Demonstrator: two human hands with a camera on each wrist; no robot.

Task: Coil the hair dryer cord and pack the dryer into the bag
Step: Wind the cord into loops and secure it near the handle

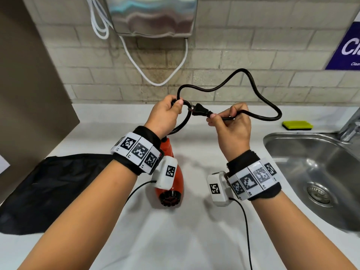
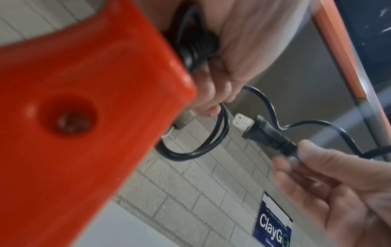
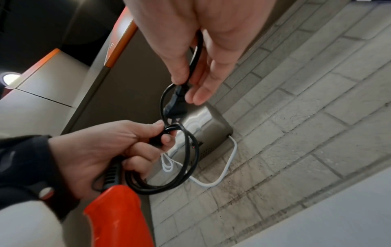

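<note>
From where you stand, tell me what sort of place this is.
Probably a shared pantry or washroom counter. A stainless sink is set into a white countertop, a metal wall unit, perhaps a hand dryer, hangs on the brick-tiled wall, and a sponge lies beside the faucet.

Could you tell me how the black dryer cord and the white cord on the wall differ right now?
The black cord is dark and held in both hands; the white cord is pale and untouched. The black cord ends in a free plug; the white cord hangs from the metal wall unit. Both sag in loops.
</note>
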